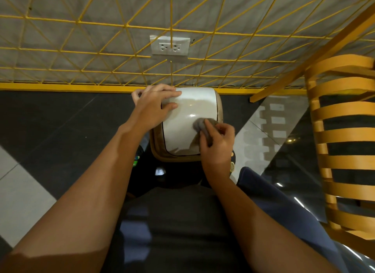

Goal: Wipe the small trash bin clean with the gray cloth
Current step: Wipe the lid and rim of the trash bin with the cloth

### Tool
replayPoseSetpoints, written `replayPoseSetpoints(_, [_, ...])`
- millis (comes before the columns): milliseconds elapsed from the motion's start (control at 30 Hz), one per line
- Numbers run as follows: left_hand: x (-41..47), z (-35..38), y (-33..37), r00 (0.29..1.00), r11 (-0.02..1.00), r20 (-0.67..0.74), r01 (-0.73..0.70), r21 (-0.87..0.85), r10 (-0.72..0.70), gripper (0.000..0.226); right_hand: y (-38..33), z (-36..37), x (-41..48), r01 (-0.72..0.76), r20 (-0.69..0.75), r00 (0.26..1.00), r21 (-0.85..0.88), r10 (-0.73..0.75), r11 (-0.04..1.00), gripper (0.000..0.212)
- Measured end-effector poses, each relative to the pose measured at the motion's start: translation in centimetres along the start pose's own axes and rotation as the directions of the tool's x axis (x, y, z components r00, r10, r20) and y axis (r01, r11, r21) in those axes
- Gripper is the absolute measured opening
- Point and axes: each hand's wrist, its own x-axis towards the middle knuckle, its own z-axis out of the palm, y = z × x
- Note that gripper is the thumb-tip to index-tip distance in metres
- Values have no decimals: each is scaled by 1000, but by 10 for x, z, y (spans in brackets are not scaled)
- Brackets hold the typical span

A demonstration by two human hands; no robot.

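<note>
The small trash bin (187, 110) stands on the dark floor against the yellow base rail, with a glossy white lid set in a beige rim. My left hand (154, 106) rests on the lid's far left corner, its fingers straight across the white surface. My right hand (217, 142) grips the bunched gray cloth (199, 124) and presses it onto the lid near its right edge. The bin's body below the lid is hidden from this angle.
A yellow wire grid (121, 55) covers the gray wall behind the bin, with a white double socket (170, 46). A wooden slatted chair (345, 134) stands close on the right. My knees and dark clothing fill the foreground.
</note>
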Motion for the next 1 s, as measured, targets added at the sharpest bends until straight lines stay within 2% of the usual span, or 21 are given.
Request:
replayPoseSetpoints(67, [0,0,0,1000,1000,-5,-6,6,6,32,-1,-1,3,-89,-13,996,26,89,996,37])
replayPoseSetpoints(233, [-2,0,1,1000,1000,-10,1,3,-1,31,-3,4,-17,-42,47,998,44,40,998,36])
replayPoseSetpoints(433, [-3,-1,3,1000,1000,1,-4,-4,4,32,-5,-1,-3,-131,-15,991,72,132,989,35])
replayPoseSetpoints(633, [-2,-3,4,1000,1000,5,-8,5,8,32,-7,2,-21,-176,30,984,150,173,973,34])
replayPoseSetpoints(767, [-2,-3,10,1000,998,17,-13,64,12,33,-11,-6,-11,-252,8,967,179,255,951,33])
replayPoseSetpoints(900, [-8,-1,28,1000,987,-8,-21,161,22,37,-19,-25,11,-376,-71,899,378,431,846,33])
replayPoseSetpoints(1000, [-11,5,49,997,972,42,-75,224,67,49,-14,-37,32,-374,-104,893,369,437,851,30])
